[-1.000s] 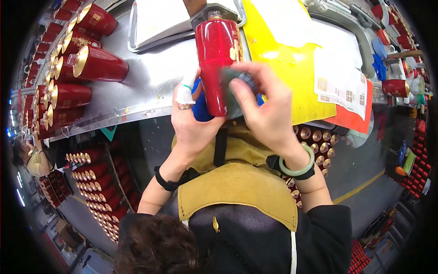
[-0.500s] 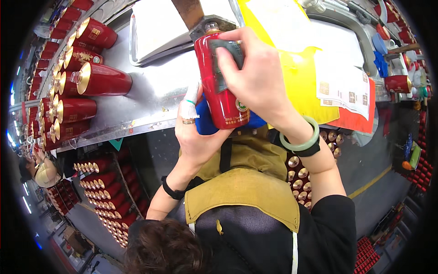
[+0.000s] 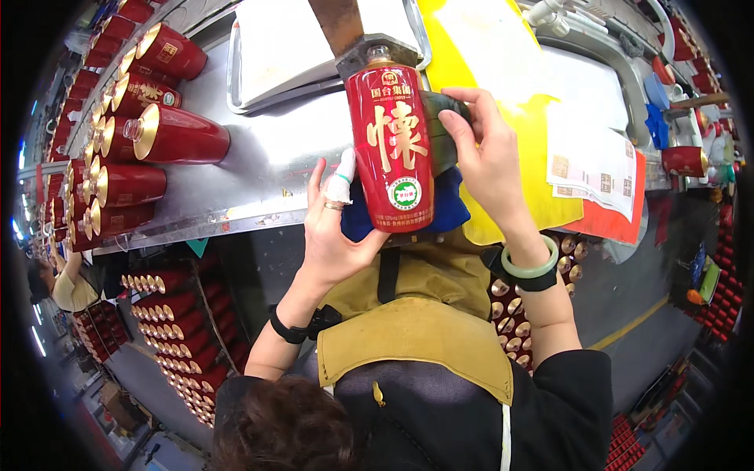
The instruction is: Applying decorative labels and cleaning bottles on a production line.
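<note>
From the head view, I see the red bottle [image 3: 392,149] upright in the middle of the frame, held over the near edge of the steel bench [image 3: 267,169], with its neck right under a dark metal fixture [image 3: 363,45]. My left hand [image 3: 334,228] cups the bottle's lower left side and base through a blue cloth [image 3: 448,208]; the fingers are pressed together along the glass, and one fingertip wears a white wrap. My right hand [image 3: 491,161] sits against the bottle's right side, fingers curled and pinching a dark pad [image 3: 440,129] to the glass. A pale green bangle [image 3: 530,263] rings that wrist.

I judge the wiping to be partway through: the front label faces me and looks clean and glossy, while the pad works the right flank, so the back and the base are probably left to do. The neck shows bare, with no gold cap on it, whereas the row of red bottles [image 3: 169,133] lying on their sides at the bench's left all carry gold tops. So I take capping and laying this one down with the rest as not yet done.

Below the bench edge, more racks of gold-capped bottles [image 3: 165,330] stand waiting. A yellow sheet [image 3: 503,71] and printed papers [image 3: 589,161] lie to the right, and a steel tray [image 3: 290,47] sits behind.
</note>
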